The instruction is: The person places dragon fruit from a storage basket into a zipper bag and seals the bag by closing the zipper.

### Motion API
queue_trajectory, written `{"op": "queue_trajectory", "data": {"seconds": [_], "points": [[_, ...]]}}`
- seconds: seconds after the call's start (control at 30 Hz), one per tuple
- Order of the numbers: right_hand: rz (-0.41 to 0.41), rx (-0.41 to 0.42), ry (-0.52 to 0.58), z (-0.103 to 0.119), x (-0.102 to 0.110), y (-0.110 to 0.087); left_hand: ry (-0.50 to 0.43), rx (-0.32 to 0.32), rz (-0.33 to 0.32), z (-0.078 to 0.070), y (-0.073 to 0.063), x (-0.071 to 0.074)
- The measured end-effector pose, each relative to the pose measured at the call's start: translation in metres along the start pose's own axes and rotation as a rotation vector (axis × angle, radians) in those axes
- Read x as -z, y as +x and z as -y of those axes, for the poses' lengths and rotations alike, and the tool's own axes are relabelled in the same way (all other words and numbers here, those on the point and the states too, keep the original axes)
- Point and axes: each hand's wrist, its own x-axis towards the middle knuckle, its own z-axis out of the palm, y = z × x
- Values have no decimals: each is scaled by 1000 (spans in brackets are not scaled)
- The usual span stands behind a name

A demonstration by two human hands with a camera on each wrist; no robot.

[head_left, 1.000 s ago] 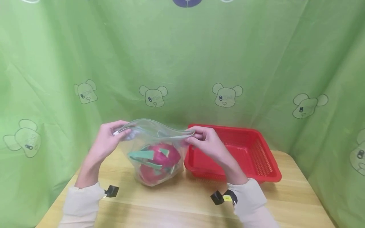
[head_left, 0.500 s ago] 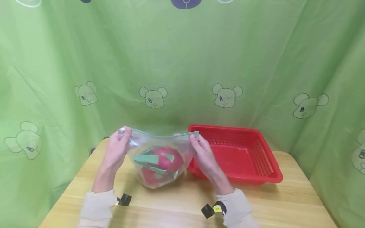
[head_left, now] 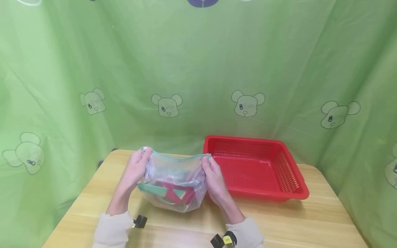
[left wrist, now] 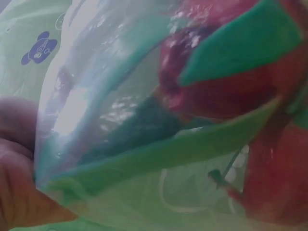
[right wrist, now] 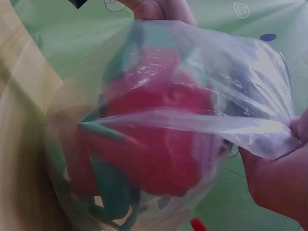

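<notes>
A clear zip bag (head_left: 176,165) with a green zip line along its mouth leans over the table. Inside it are two red dragon fruits (head_left: 172,193) with green scales; they show close up through the plastic in the left wrist view, one fruit (left wrist: 226,91) above the other. My left hand (head_left: 135,169) pinches the bag's left top corner, thumb uppermost. At the right top corner, my right hand (head_left: 214,179) grips the plastic the same way. The mouth edge is stretched nearly straight between them. Folds of plastic partly cover the fruit.
To the right of the bag stands a red plastic basket (head_left: 260,194) with perforated sides. Below lies a wooden table (head_left: 316,213) with rounded corners. A green curtain (head_left: 198,62) printed with bear heads hangs behind and along both sides.
The bag's mouth was spread wide a second ago; its edges now lie together, pulled taut. Both hands have come down and nearer to me, and the bag has flattened and tilted.
</notes>
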Motion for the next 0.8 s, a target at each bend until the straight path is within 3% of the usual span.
{"op": "queue_trajectory", "data": {"seconds": [0.13,0.23,0.43,0.67,0.8], "points": [[158,-84,-30,-4,2,-6,42,25,164,11,-3,3],[299,-123,-75,-5,5,-11,35,37,252,21,-7,5],[498,-87,-212,0,9,-18,-14,13,403,37,-9,6],[544,-4,-361,-2,16,-22,-15,33,515,48,-7,7],[563,25,-412,-5,17,-23,-34,44,524,54,-7,7]]}}
